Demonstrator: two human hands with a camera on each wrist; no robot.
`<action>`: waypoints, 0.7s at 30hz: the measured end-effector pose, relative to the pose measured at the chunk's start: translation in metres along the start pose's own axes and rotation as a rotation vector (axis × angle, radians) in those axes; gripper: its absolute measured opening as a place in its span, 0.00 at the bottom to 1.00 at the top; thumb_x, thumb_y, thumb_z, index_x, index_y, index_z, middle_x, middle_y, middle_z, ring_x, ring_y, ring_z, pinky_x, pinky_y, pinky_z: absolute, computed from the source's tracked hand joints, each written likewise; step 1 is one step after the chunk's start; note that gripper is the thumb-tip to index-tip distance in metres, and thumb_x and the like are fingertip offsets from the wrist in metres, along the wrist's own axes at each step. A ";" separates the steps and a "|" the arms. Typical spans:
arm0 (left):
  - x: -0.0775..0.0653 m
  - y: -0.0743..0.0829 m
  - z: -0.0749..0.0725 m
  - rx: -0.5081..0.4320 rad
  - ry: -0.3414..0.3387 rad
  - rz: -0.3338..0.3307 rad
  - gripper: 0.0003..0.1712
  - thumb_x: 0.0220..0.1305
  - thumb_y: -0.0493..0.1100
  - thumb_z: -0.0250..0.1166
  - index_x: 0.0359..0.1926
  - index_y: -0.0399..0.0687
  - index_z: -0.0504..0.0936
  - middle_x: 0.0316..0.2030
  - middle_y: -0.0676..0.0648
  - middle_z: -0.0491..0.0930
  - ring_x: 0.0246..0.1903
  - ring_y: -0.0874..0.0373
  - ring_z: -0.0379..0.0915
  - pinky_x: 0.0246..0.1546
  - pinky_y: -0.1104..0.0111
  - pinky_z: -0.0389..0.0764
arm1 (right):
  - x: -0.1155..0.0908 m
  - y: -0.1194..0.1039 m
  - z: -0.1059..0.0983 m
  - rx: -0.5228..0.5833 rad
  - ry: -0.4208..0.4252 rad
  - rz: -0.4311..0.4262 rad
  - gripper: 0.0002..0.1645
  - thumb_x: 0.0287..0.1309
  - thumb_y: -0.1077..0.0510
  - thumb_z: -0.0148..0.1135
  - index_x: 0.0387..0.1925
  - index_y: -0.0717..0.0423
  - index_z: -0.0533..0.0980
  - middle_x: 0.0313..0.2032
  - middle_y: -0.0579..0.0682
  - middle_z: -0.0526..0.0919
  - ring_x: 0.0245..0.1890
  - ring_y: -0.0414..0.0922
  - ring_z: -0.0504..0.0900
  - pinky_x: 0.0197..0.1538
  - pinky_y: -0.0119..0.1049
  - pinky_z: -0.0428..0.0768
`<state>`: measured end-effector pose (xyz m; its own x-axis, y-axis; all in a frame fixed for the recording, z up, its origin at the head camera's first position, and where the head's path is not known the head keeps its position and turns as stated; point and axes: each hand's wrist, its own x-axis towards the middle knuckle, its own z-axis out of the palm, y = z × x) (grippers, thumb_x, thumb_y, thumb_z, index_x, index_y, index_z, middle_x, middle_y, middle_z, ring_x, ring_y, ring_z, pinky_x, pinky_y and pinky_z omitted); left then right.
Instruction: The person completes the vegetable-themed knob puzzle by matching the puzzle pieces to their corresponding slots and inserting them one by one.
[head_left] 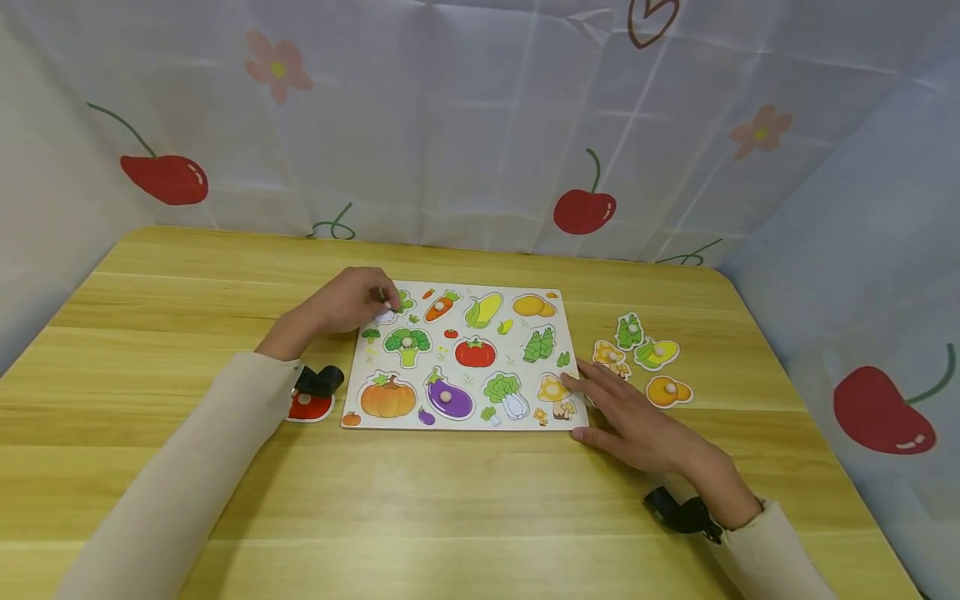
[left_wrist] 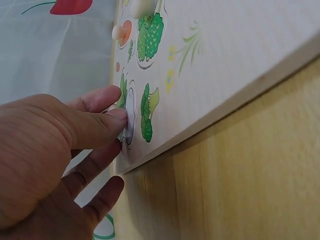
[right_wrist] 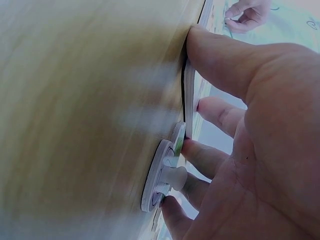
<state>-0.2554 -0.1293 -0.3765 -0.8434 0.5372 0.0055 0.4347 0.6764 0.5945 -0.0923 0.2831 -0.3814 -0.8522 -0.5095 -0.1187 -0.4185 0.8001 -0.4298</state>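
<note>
A white wooden puzzle board (head_left: 438, 421) printed with vegetables lies flat on the table. At its upper left corner my left hand (head_left: 352, 298) pinches the knob of a white puzzle piece with green leaves (left_wrist: 131, 112), thumb against forefinger. That piece overlaps its printed outline, and the fingers partly hide it. My right hand (head_left: 637, 421) rests at the board's lower right edge, fingers spread and the thumb by the corner. Beside those fingers, the right wrist view shows a knobbed puzzle piece (right_wrist: 154, 177). Carrot (head_left: 440, 307), broccoli (head_left: 406, 354) and eggplant (head_left: 457, 408) pieces with knobs sit in the board.
Right of the board lie loose pieces: asparagus (head_left: 628, 333), corn (head_left: 658, 354), mushroom (head_left: 606, 353) and potato (head_left: 663, 392). A red piece (head_left: 311, 408) lies to the left, partly under the left wrist's black camera (head_left: 322, 381). A printed curtain (head_left: 465, 125) hangs behind the table.
</note>
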 end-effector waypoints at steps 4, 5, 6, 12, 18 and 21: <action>0.000 0.000 0.000 -0.004 0.004 0.004 0.09 0.67 0.27 0.59 0.39 0.39 0.85 0.43 0.40 0.81 0.42 0.47 0.73 0.45 0.58 0.76 | 0.000 0.000 0.000 0.000 0.001 -0.005 0.41 0.68 0.46 0.62 0.76 0.50 0.58 0.77 0.62 0.51 0.76 0.65 0.50 0.70 0.67 0.56; -0.001 0.000 0.001 -0.007 0.004 0.002 0.09 0.67 0.28 0.59 0.39 0.39 0.85 0.44 0.40 0.81 0.42 0.47 0.73 0.45 0.58 0.76 | 0.000 0.000 0.000 0.000 0.000 -0.005 0.41 0.68 0.46 0.62 0.76 0.50 0.58 0.77 0.62 0.50 0.76 0.65 0.50 0.70 0.67 0.56; -0.001 0.000 0.001 -0.009 0.004 -0.001 0.09 0.67 0.28 0.59 0.40 0.39 0.85 0.44 0.40 0.81 0.42 0.47 0.73 0.45 0.58 0.76 | 0.000 0.000 0.000 0.001 0.000 -0.004 0.41 0.68 0.46 0.62 0.76 0.50 0.58 0.77 0.62 0.50 0.76 0.65 0.49 0.70 0.67 0.56; 0.000 0.000 0.002 -0.010 0.005 -0.008 0.09 0.67 0.28 0.59 0.40 0.40 0.85 0.44 0.40 0.81 0.42 0.48 0.72 0.44 0.59 0.76 | -0.001 -0.002 -0.001 0.000 0.006 -0.011 0.41 0.68 0.47 0.62 0.76 0.50 0.58 0.77 0.62 0.51 0.76 0.65 0.50 0.70 0.67 0.57; 0.000 0.001 0.001 -0.002 0.001 -0.010 0.09 0.67 0.29 0.60 0.41 0.40 0.85 0.44 0.40 0.81 0.42 0.48 0.72 0.45 0.59 0.76 | -0.001 -0.002 -0.001 -0.010 0.014 -0.016 0.41 0.68 0.47 0.62 0.76 0.50 0.58 0.77 0.62 0.52 0.76 0.65 0.50 0.70 0.67 0.57; -0.002 0.001 0.000 0.002 0.000 -0.011 0.09 0.67 0.29 0.60 0.42 0.41 0.86 0.45 0.41 0.81 0.42 0.48 0.72 0.45 0.59 0.76 | -0.001 -0.001 -0.001 -0.012 0.016 -0.019 0.42 0.67 0.47 0.63 0.76 0.50 0.58 0.77 0.62 0.52 0.76 0.65 0.50 0.70 0.67 0.57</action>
<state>-0.2534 -0.1294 -0.3757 -0.8483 0.5296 -0.0014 0.4258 0.6836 0.5928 -0.0911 0.2828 -0.3798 -0.8488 -0.5198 -0.0962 -0.4387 0.7941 -0.4207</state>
